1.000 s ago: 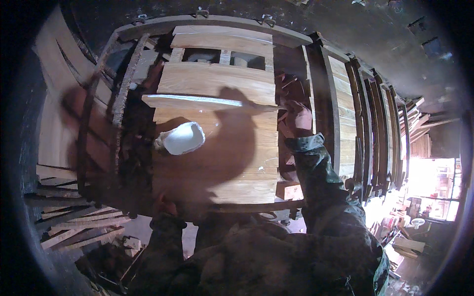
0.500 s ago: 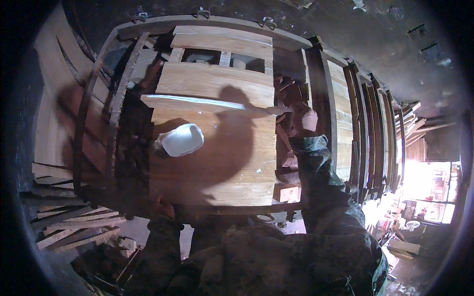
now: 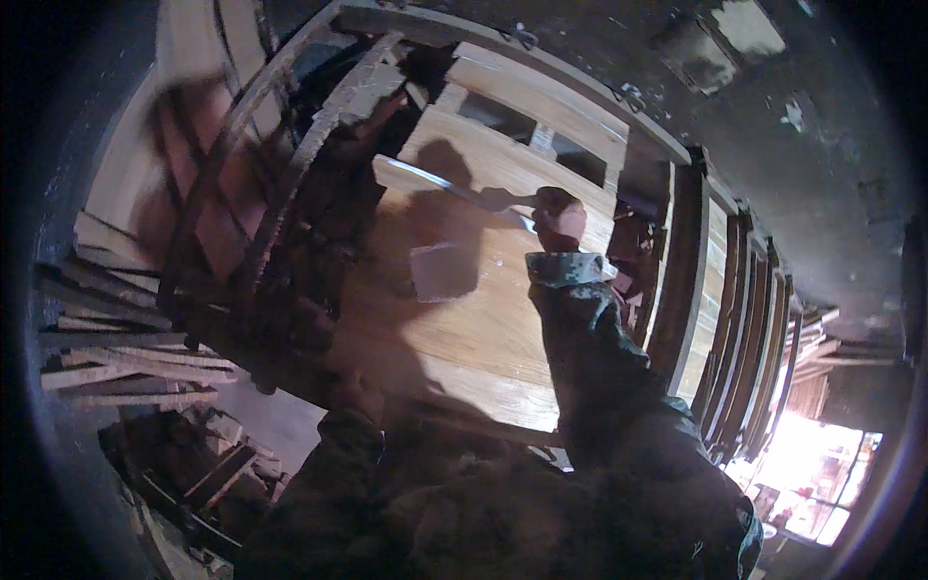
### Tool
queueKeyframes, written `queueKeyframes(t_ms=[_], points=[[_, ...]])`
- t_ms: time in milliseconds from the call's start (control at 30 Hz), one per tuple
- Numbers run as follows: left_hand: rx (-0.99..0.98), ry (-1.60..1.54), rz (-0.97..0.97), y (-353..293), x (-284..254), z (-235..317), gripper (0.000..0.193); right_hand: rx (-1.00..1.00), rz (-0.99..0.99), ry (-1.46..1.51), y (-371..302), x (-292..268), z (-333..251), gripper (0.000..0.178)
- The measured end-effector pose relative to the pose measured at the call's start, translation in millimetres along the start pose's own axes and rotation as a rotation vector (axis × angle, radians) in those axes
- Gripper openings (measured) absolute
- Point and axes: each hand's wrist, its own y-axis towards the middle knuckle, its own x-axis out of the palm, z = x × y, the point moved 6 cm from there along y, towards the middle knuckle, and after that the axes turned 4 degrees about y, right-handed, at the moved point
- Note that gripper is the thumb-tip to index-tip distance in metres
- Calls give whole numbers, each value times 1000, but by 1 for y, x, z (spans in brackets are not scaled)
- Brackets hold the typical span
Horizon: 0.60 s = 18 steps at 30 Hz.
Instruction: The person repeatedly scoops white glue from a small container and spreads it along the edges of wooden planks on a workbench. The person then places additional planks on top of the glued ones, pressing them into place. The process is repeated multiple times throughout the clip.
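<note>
Light wooden boards (image 3: 507,324) lie side by side on a dark frame in front of me. A glossy white strip (image 3: 425,177) runs along the raised edge of one board. Over the boards, my right hand (image 3: 561,220) is closed around a slim, brush-like tool (image 3: 505,199) whose broader end points left, close to that strip. A squarish white tub (image 3: 445,272), now in shadow, rests on the boards left of my right forearm. My left hand (image 3: 358,394) is at the near edge of the boards; its fingers are too dark to make out.
A rough dark frame bar (image 3: 300,184) rises at the left, with wood pieces beyond it. Upright frames (image 3: 691,280) holding more boards stand at the right. Stacked strips (image 3: 135,367) and a heap of offcuts (image 3: 227,464) lie at lower left. A bright window (image 3: 817,474) is at lower right.
My view has turned, tilting the boards. My right hand has moved from the right side of the boards to over them. The tub, lit before, is now in shadow.
</note>
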Motion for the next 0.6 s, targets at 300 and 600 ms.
queueKeyframes(t_ms=[300,600], points=[[7,-251,257,-5,18,-4,37,185,-160,349,55,153,-104,20],[-49,-259,10,-7,32,-11,45,314,-169,758,59,172,-131,20]])
